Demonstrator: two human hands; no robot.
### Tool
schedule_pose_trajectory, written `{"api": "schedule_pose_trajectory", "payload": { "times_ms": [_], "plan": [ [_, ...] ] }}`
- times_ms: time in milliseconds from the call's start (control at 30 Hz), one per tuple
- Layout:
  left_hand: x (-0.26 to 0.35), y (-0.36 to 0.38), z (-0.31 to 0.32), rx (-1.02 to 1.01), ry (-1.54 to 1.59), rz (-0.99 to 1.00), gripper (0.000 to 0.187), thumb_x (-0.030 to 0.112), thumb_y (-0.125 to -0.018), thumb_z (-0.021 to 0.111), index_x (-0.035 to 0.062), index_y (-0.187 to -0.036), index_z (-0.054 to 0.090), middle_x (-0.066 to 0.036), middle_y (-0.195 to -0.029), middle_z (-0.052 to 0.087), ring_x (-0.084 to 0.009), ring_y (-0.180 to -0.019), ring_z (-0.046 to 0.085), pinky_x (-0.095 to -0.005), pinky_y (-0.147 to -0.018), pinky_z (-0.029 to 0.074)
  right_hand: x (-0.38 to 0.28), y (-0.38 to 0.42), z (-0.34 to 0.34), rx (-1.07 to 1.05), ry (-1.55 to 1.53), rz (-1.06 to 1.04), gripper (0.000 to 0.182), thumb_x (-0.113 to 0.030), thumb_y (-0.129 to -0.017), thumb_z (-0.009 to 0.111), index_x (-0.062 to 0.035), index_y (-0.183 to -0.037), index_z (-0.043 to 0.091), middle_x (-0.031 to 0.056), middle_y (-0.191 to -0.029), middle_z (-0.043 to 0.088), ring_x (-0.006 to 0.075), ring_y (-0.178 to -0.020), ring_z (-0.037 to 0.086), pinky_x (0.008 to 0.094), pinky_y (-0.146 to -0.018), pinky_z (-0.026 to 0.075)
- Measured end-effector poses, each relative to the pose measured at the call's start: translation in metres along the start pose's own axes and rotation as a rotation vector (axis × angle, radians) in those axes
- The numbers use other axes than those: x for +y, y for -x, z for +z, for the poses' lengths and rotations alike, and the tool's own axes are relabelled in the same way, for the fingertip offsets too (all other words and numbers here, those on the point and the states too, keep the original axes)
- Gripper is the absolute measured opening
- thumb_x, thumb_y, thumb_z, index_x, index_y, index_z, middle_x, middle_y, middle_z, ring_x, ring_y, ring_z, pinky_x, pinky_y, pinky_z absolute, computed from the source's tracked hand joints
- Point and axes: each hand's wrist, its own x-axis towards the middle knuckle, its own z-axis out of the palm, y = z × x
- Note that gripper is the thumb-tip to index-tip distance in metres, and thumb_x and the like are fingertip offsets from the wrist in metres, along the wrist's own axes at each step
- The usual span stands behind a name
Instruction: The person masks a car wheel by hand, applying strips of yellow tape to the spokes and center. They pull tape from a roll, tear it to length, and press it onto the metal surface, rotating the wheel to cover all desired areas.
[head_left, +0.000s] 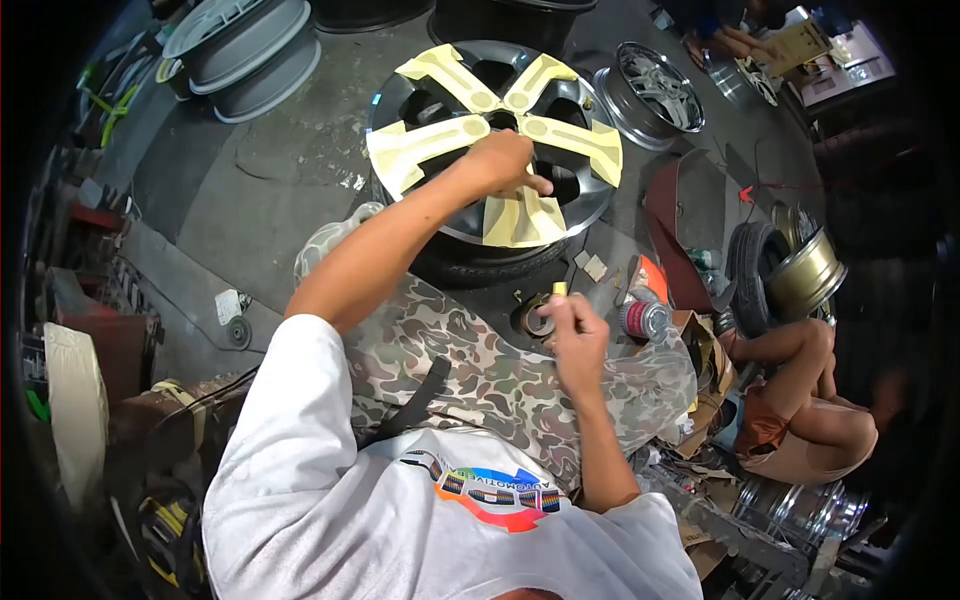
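Observation:
A dark alloy wheel point(590, 205) lies face up in front of me, its spokes covered with pale yellow masking tape point(430, 145). My left hand point(503, 165) is curled at the hub and the top of the nearest taped spoke; what its fingertips hold, if anything, is hidden. Closer to my lap, my right hand point(578, 340) is closed in a pinch, with a small yellow piece point(560, 289) sticking up from its fingers. Beside those fingers is a dark round object point(532, 316), partly covered, whose kind I cannot make out.
A tyre point(480, 270) lies under the wheel. Another rim point(655, 95) is at the upper right, and silver rims point(250, 65) are stacked at the upper left. A can point(645, 320) stands right of my hand. Another person's bent legs point(805, 370) show at the right.

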Motion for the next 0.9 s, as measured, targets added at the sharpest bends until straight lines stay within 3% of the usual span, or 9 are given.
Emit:
{"api": "schedule_pose_trajectory", "payload": {
  "times_ms": [133, 200, 267, 300, 333, 400, 600, 700, 900],
  "plan": [
    [-0.001, 0.030, -0.029, -0.005, 0.195, -0.039, 0.067, 0.061, -0.083, 0.077, -0.0036, -0.067, 0.069, -0.012, -0.055, 0.062, -0.0226, -0.048, 0.065, -0.0349, -0.052, 0.052, 0.002, 0.002, -0.014, 0.023, -0.084, 0.096, 0.023, -0.018, -0.104, 0.062, 0.0017, -0.102, 0.073, -0.0040, -0.072, 0.049, 0.0023, -0.065, 0.040, 0.0227, -0.057, 0.031],
    [0.006, 0.048, -0.031, -0.203, 0.294, -0.078, 0.068, 0.063, -0.086, 0.074, -0.0035, -0.074, 0.071, -0.010, -0.057, 0.065, -0.0191, -0.051, 0.066, -0.0309, -0.052, 0.054, 0.008, 0.004, -0.006, 0.002, -0.142, 0.122, 0.022, -0.017, -0.102, 0.063, 0.0016, -0.107, 0.073, -0.0019, -0.078, 0.057, 0.0046, -0.066, 0.047, 0.0245, -0.059, 0.038],
    [0.012, 0.059, -0.029, -0.307, 0.333, -0.077, 0.068, 0.064, -0.088, 0.071, -0.0032, -0.080, 0.072, -0.009, -0.063, 0.068, -0.0176, -0.055, 0.068, -0.0284, -0.053, 0.056, 0.009, 0.003, 0.005, -0.035, 0.023, -0.174, 0.018, -0.013, -0.099, 0.067, 0.0020, -0.107, 0.073, 0.0023, -0.087, 0.064, 0.0089, -0.070, 0.055, 0.0284, -0.064, 0.045],
    [0.012, 0.062, -0.027, -0.377, 0.433, -0.077, 0.067, 0.064, -0.090, 0.069, -0.0028, -0.081, 0.073, -0.010, -0.064, 0.068, -0.0179, -0.056, 0.069, -0.0283, -0.054, 0.057, 0.000, 0.003, 0.007, -0.051, 0.140, -0.305, 0.015, -0.009, -0.094, 0.072, 0.0017, -0.105, 0.073, 0.0077, -0.089, 0.067, 0.0161, -0.072, 0.060, 0.0325, -0.068, 0.049],
    [0.012, 0.065, -0.026, -0.446, 0.535, -0.075, 0.067, 0.063, -0.092, 0.067, -0.0024, -0.082, 0.073, -0.011, -0.066, 0.069, -0.0183, -0.056, 0.069, -0.0283, -0.055, 0.058, -0.003, 0.001, 0.008, -0.048, 0.137, -0.303, 0.015, -0.009, -0.094, 0.072, 0.0017, -0.105, 0.073, 0.0077, -0.089, 0.067, 0.0161, -0.072, 0.060, 0.0325, -0.068, 0.049],
    [0.008, 0.066, -0.028, -0.454, 0.540, -0.063, 0.066, 0.061, -0.097, 0.062, -0.0024, -0.083, 0.073, -0.011, -0.069, 0.070, -0.0177, -0.060, 0.070, -0.0280, -0.056, 0.058, -0.007, -0.004, 0.009, -0.064, 0.360, -0.604, 0.013, -0.007, -0.092, 0.073, 0.0015, -0.102, 0.073, 0.0103, -0.088, 0.065, 0.0209, -0.071, 0.061, 0.0329, -0.068, 0.049],
    [-0.031, 0.062, -0.044, -0.207, 0.649, -0.154, 0.061, 0.055, -0.100, 0.061, -0.0028, -0.085, 0.073, -0.007, -0.073, 0.071, -0.0141, -0.066, 0.070, -0.0275, -0.060, 0.058, -0.034, -0.041, -0.019, -0.010, 0.432, -0.488, 0.015, -0.012, -0.096, 0.068, 0.0008, -0.091, 0.061, 0.0124, -0.081, 0.057, 0.0240, -0.067, 0.058, 0.0358, -0.063, 0.047],
    [-0.048, 0.068, -0.055, -0.112, 0.497, -0.226, 0.059, 0.053, -0.098, 0.064, -0.0041, -0.085, 0.073, -0.008, -0.073, 0.071, -0.0148, -0.063, 0.069, -0.0289, -0.058, 0.058, -0.041, -0.086, -0.044, 0.032, 0.517, -0.489, 0.019, -0.016, -0.100, 0.063, 0.0005, -0.092, 0.059, 0.0129, -0.077, 0.054, 0.0274, -0.067, 0.055, 0.0401, -0.064, 0.045],
    [-0.094, 0.085, -0.059, 0.007, 0.375, -0.341, 0.059, 0.051, -0.097, 0.067, -0.0069, -0.085, 0.074, -0.010, -0.070, 0.071, -0.0165, -0.062, 0.071, -0.0312, -0.058, 0.059, -0.064, -0.150, -0.046, 0.065, 0.523, -0.579, 0.022, -0.020, -0.103, 0.060, 0.0016, -0.105, 0.060, 0.0230, -0.097, 0.066, 0.0387, -0.081, 0.065, 0.0440, -0.072, 0.049]
  ]
}}
